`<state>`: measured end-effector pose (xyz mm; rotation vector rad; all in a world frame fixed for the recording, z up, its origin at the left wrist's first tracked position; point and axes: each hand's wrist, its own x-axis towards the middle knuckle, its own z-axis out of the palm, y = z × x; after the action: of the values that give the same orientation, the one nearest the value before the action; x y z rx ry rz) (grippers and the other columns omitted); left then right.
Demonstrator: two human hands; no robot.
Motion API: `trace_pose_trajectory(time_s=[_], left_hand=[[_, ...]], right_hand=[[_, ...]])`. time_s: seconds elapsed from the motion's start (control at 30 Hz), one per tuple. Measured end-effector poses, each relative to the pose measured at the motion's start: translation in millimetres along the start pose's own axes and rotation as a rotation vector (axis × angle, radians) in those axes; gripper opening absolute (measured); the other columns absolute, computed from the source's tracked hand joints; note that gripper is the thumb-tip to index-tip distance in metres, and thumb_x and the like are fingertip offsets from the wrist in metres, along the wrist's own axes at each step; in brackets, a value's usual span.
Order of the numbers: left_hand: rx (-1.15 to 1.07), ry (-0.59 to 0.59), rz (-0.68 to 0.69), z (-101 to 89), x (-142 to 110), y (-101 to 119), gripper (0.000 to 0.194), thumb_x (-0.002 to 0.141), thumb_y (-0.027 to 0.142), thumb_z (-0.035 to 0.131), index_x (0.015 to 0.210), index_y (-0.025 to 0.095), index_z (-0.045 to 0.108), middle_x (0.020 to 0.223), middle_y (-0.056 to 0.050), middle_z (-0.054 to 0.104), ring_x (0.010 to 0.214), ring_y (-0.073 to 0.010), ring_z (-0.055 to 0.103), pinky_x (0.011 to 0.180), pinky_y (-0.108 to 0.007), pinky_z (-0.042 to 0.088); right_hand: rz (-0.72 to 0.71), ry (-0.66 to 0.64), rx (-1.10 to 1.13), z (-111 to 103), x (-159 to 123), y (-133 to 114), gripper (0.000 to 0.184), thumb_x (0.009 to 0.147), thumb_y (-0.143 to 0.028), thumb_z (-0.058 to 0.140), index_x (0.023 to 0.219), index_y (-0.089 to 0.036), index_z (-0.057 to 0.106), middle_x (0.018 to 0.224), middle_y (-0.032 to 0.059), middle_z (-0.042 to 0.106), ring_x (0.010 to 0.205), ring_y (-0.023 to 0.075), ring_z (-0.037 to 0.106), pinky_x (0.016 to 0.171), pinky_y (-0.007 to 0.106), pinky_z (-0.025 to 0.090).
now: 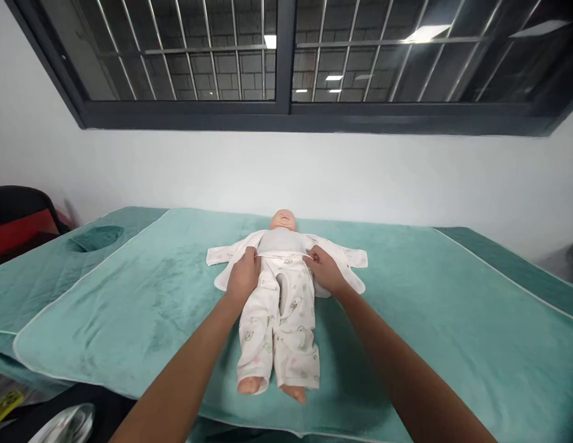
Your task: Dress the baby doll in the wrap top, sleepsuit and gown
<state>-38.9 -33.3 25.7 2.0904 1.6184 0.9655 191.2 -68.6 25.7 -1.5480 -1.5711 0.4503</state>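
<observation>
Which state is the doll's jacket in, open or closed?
Open: the jacket spreads to both sides, exposing the doll's grey torso above the pants.

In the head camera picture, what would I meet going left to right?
Black-and-red chair, oval hollow, one white sleeve, the person's left hand, doll's head, the person's right hand, other white sleeve.

Two bare forearms, smooth and slender, tapering to narrow wrists and bare fingers
</observation>
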Motion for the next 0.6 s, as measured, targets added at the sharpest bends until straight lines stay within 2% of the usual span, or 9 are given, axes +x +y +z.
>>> trace_pose_trajectory(time_s=[0.1, 0.23, 0.33, 0.47, 0.53, 0.6], left_hand=[[-0.052, -0.016, 0.016, 7.1, -2.0, -10.9, 0.019, 0.091, 0.035, 0.040, 0.093, 0.021, 0.052, 0.088, -0.007, 0.064, 0.080, -0.0217, 0.061, 0.073, -0.031, 0.043], [-0.190, -0.042, 0.004, 5.2, -13.7, -19.9, 0.030, 0.092, 0.046, 0.037, 0.092, 0.021, 0.055, 0.088, -0.003, 0.065, 0.080, -0.0180, 0.061, 0.074, -0.028, 0.046], [-0.363, -0.034, -0.071, -1.2, -19.5, -17.9, 0.036, 0.091, 0.049, 0.037, 0.091, 0.021, 0.060, 0.092, -0.002, 0.066, 0.088, -0.0191, 0.060, 0.080, -0.030, 0.045], [-0.482, -0.034, -0.164, -7.3, -19.4, -11.2, 0.033, 0.087, 0.047, 0.047, 0.093, 0.020, 0.065, 0.099, -0.004, 0.067, 0.096, -0.0214, 0.058, 0.088, -0.032, 0.043], [-0.518, -0.071, -0.163, -8.7, -18.0, -8.5, 0.031, 0.084, 0.046, 0.052, 0.096, 0.021, 0.066, 0.102, -0.003, 0.067, 0.098, -0.0213, 0.057, 0.088, -0.032, 0.042], [-0.504, -0.137, -0.132, -9.6, -16.5, -6.1, 0.031, 0.083, 0.044, 0.055, 0.100, 0.023, 0.068, 0.098, -0.002, 0.065, 0.092, -0.0193, 0.057, 0.085, -0.031, 0.042]], right_hand=[[0.030, 0.038, 0.099, 7.9, 2.7, 13.6, 0.027, 0.082, -0.045, 0.051, 0.071, -0.022, 0.042, 0.062, -0.0056, 0.038, 0.063, 0.0139, 0.039, 0.062, 0.026, 0.032], [0.084, 0.022, 0.197, 13.9, -3.0, 20.4, 0.032, 0.081, -0.050, 0.056, 0.071, -0.021, 0.046, 0.060, -0.0060, 0.037, 0.061, 0.0134, 0.037, 0.060, 0.026, 0.030], [0.086, -0.025, 0.329, 11.8, -4.5, 21.1, 0.033, 0.080, -0.050, 0.059, 0.071, -0.021, 0.047, 0.062, -0.0058, 0.037, 0.061, 0.0126, 0.037, 0.060, 0.025, 0.030], [0.052, -0.062, 0.414, 8.3, -5.1, 18.8, 0.031, 0.081, -0.049, 0.059, 0.072, -0.020, 0.050, 0.064, -0.0050, 0.040, 0.062, 0.0124, 0.038, 0.060, 0.025, 0.030], [0.036, -0.048, 0.408, 7.5, -5.5, 16.3, 0.029, 0.081, -0.047, 0.059, 0.072, -0.020, 0.053, 0.066, -0.0038, 0.044, 0.065, 0.0133, 0.041, 0.063, 0.026, 0.032], [0.021, -0.026, 0.406, 6.8, -6.0, 13.8, 0.028, 0.081, -0.046, 0.059, 0.072, -0.020, 0.056, 0.070, -0.0023, 0.049, 0.070, 0.0145, 0.045, 0.068, 0.027, 0.035]])
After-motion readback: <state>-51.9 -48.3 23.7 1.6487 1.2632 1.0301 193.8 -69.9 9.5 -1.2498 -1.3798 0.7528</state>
